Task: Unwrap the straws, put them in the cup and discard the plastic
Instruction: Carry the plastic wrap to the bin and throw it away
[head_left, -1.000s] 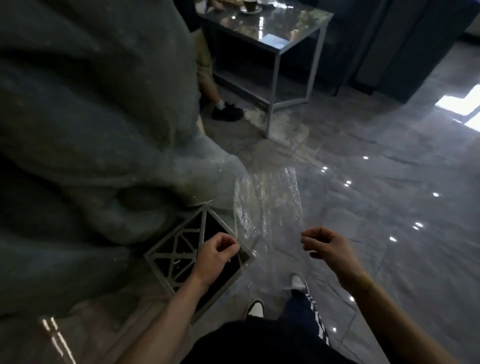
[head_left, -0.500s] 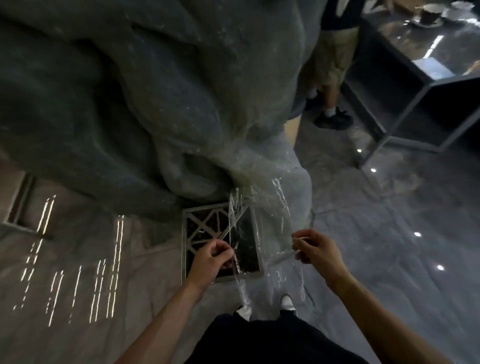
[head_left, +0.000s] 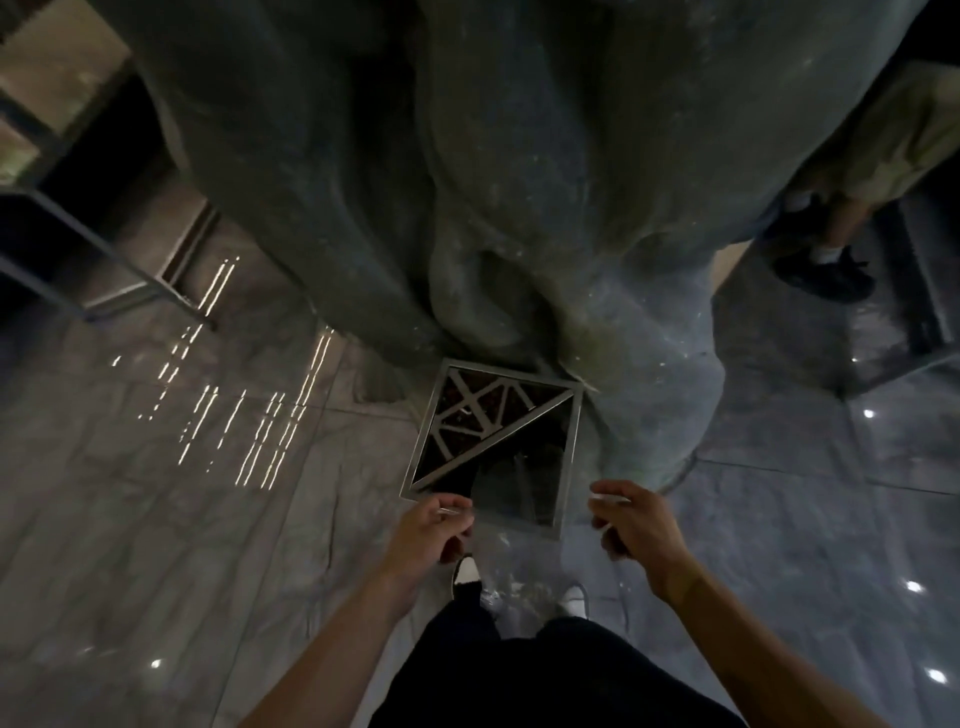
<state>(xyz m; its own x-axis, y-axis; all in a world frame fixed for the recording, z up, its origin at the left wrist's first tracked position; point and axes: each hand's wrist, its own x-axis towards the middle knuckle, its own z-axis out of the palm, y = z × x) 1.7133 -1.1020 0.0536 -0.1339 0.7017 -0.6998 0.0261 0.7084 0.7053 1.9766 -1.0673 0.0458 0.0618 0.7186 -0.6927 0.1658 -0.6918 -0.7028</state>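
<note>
Nearest the camera are the person's dark trousers and two white-toed shoes on a glossy grey tiled floor. Both bare forearms reach forward from the bottom edge.

The left hand hangs over the floor just in front of a square metal bin, its fingers curled loosely with a narrow gap between thumb and forefinger; a thin bright glint lies on the fingers, but whether any plastic is pinched there cannot be told. The right hand is at the same height, near the bin's right front corner, its fingers half curled and spread apart from the thumb, with a similar pale glint on the forefinger.

Between and just beyond the hands, a sheet of clear plastic shows faintly inside the bin's open triangular half, standing roughly upright against the dark interior. The bin's other half is covered by a metal lattice.

Behind the bin rises a large rough grey-green sculpted column. At far right stands another person's leg with a black shoe; dark metal table frames sit on either side.
</note>
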